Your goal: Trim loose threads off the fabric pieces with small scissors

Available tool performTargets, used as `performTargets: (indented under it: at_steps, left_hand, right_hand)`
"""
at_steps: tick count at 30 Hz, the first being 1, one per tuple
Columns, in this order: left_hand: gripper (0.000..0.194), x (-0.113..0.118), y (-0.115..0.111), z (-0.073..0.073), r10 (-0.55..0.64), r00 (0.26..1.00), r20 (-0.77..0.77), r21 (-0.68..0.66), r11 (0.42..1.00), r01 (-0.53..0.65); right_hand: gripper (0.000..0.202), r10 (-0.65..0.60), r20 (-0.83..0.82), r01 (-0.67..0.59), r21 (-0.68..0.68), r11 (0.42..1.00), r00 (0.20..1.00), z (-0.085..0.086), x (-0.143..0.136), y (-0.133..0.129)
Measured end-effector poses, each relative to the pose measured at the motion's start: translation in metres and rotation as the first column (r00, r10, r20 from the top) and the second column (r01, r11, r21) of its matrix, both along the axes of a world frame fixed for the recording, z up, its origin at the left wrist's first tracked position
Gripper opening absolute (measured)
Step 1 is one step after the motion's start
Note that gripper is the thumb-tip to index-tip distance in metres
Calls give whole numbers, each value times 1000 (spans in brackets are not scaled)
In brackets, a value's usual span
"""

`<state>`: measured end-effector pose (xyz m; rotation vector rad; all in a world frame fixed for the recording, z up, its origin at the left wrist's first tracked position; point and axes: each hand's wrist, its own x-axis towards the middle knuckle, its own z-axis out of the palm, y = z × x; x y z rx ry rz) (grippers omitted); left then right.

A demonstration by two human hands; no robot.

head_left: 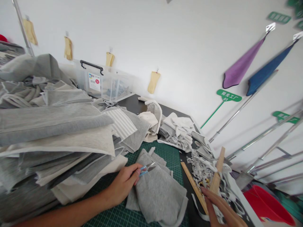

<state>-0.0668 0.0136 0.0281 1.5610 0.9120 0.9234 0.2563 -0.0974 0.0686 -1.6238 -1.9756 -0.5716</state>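
My left hand is closed around a pair of small scissors with light blue handles, their blades parted and pointing right. The blades lie over a folded piece of grey fabric on the green cutting mat. At the lower right, my right hand reaches over the table edge with its fingers stretched out. It is beside a wide wooden strip and a thin wooden ruler; whether it touches the strip I cannot tell.
Tall stacks of grey and beige fabric fill the left. Behind them stands a clear plastic box. Crumpled fabric pieces and shredded white scraps lie along the right side. A red basin sits beyond the table edge, near metal poles.
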Motion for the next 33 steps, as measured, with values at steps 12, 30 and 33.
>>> performTargets:
  at_steps: [12,30,33]
  left_hand:
    - [35,-2,-3,-1,-17,999,28,79,997,14]
    - [22,59,-9,25,-37,868,496,-381,889,256]
    - [21,68,-14,15,-26,806,592,-393,863,316]
  right_hand:
    - [20,-10,-714,-262,-270,927,700,0,-101,11]
    - [40,-69,-920,-639,213,739,-386,-13,-139,69]
    - [36,-53,-888,-631,282,723,-458,-26,-137,74]
